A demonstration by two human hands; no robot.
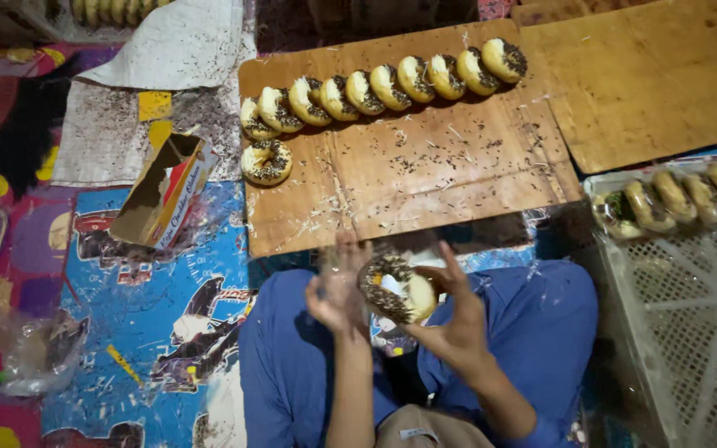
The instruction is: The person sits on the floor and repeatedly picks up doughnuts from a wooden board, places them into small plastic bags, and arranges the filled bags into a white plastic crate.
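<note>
Over the lap, above blue trousers (292, 348), the left hand (338, 290) is blurred; its fingers look spread and released, palm close against the side of a chocolate-sprinkled doughnut (393, 288), though whether it touches cannot be told for sure. That doughnut is pinched upright in the right hand (458, 319), thumb on one face and fingers curled behind. To judge from this, the step in hand is coating or brushing off one doughnut, and the next move would call for carrying it forward over the near edge of the wooden board (425, 178) and setting it by the lone doughnut (266, 162) at the board's left end, below the leaning row of doughnuts (383, 83). Far left, an opened cardboard box (163, 192) lies on the patterned mat (143, 315), just beside the board's left edge. The board's middle and right are bare but strewn with sprinkles, giving wide room. A second board (649, 75) overlaps at the right, and below it a white plastic crate (690, 323) carrying bagged doughnuts (674, 199) crowds the right knee, so the freest way is straight ahead.
</note>
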